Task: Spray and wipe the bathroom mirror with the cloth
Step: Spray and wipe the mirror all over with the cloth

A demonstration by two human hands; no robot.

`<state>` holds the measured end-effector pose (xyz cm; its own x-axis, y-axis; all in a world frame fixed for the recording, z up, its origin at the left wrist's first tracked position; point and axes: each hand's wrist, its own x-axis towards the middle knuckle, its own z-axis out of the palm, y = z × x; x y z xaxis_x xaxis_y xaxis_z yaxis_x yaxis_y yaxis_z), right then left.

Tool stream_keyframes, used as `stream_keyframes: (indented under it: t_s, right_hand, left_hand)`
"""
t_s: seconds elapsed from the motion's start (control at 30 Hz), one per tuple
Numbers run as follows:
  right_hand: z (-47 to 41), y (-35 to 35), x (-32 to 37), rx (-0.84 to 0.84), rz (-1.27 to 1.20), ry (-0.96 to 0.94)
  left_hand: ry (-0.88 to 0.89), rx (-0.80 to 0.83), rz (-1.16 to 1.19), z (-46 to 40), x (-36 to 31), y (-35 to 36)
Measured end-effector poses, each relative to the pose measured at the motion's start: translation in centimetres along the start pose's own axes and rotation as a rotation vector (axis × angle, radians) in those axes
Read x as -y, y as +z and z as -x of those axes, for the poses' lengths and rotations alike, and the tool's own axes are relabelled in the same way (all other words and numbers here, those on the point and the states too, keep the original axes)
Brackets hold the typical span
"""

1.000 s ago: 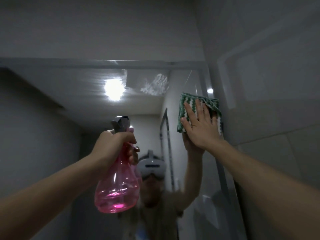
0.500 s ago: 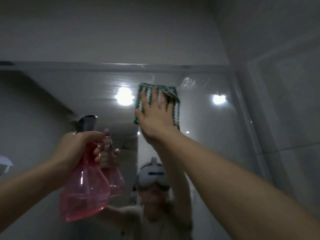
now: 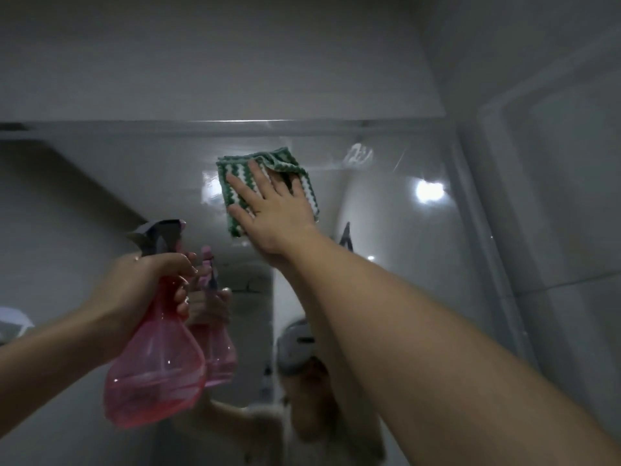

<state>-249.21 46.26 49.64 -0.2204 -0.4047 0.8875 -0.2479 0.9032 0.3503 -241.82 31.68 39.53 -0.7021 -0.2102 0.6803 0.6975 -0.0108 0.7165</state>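
The bathroom mirror (image 3: 386, 210) fills the wall ahead, its top edge running across the upper part of the view. My right hand (image 3: 272, 210) presses a folded green-and-white striped cloth (image 3: 232, 178) flat against the glass near the mirror's top, fingers straight and spread. My left hand (image 3: 148, 284) grips the neck of a pink translucent spray bottle (image 3: 154, 375) with a grey trigger head, held upright at the lower left, close to the glass. The bottle's reflection shows just behind it.
A smear of spray foam (image 3: 358, 156) sits on the glass to the right of the cloth. A tiled side wall (image 3: 554, 196) meets the mirror's right edge. Ceiling lights reflect as bright spots. My own reflection shows low in the mirror.
My right hand has slid the cloth leftward along the top of the mirror, away from the right edge. The bottle in my left hand has stayed at the lower left.
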Motion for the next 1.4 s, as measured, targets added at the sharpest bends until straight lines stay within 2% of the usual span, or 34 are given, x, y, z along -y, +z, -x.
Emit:
stream_keyframes:
  t_s: [0.2, 0.33, 0.43, 0.5, 0.57, 0.77, 1.03, 1.17, 1.3, 1.4]
  right_hand:
    - [1.4, -2.1, -8.7, -0.042, -0.052, 0.168]
    - [3.8, -2.5, -13.4, -0.073, -0.079, 0.257]
    - [5.2, -2.7, -16.2, -0.086, -0.079, 0.319]
    - [6.0, -2.7, -17.5, -0.099, -0.071, 0.361]
    - [6.6, -2.6, -18.3, -0.116, -0.073, 0.404]
    - [9.8, -2.3, -19.5, -0.116, -0.072, 0.567]
    - [7.6, -1.6, -14.9, -0.163, -0.123, 0.813]
    - [3.4, -1.4, -10.7, -0.167, -0.107, 0.688]
    - [-1.2, -1.1, -4.1, -0.142, -0.090, 0.406]
    - [-3.0, -0.5, 1.0, -0.076, -0.085, 0.196]
  left_hand:
    - [0.007, 0.132, 0.119, 0.6, -0.9, 6.3]
    - [0.049, 0.157, 0.116, 0.8, -1.0, 9.2]
    - [-0.005, 0.260, 0.138, 1.2, -1.3, 11.6]
    - [0.037, 0.256, 0.084, 1.4, -1.4, 12.8]
    - [0.099, 0.231, 0.019, 2.2, -1.6, 13.6]
    - [0.075, 0.281, 0.000, 3.4, -1.4, 13.0]
    - [0.036, 0.292, -0.007, 2.1, -2.0, 8.4]
    - [0.085, 0.236, -0.034, 0.6, -3.7, 5.1]
    - [0.138, 0.083, -0.148, -1.7, -5.1, 1.0]
    - [0.133, -0.034, -0.131, -3.1, -5.7, -1.5]
